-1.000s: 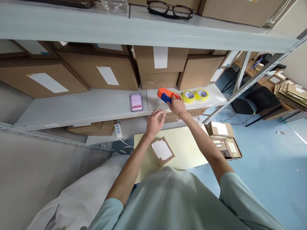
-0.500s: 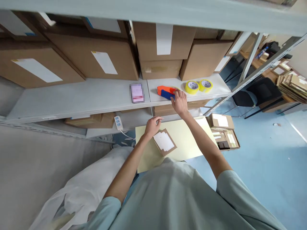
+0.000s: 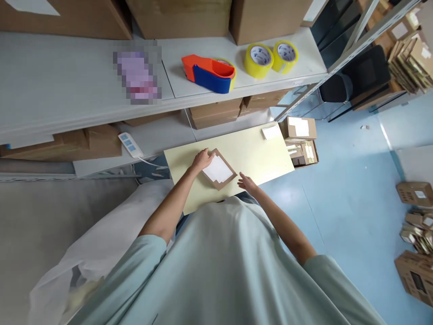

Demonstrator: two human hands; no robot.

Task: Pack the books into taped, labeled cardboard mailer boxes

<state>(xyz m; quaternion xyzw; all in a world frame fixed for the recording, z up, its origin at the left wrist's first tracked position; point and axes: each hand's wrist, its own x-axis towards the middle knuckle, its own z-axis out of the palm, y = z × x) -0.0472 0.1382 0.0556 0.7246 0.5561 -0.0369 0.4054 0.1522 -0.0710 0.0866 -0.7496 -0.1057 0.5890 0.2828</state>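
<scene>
A small flat cardboard box (image 3: 219,184) with white paper labels (image 3: 218,169) on top lies on a pale yellow board (image 3: 250,146). At the box's upper-left edge, my left hand (image 3: 202,160) grips it, fingers bent over the rim. My right hand (image 3: 248,184) is just off the opposite corner, fingers apart and nothing in them. On the shelf above rests an orange and blue tape dispenser (image 3: 208,74), touched by neither hand. Two yellow tape rolls (image 3: 259,61) stand to its right.
A small white stack (image 3: 270,132) sits at the board's far right. Large cartons (image 3: 182,18) line the shelf (image 3: 84,85), with a blurred-out pinkish item (image 3: 138,74) in front. A power strip (image 3: 130,144) is lower left. Boxes (image 3: 301,128) stand beyond the board's right end.
My right hand has let go of the tape dispenser and come down beside the box. My left hand has moved onto the box's edge. The view has tipped downward and closer.
</scene>
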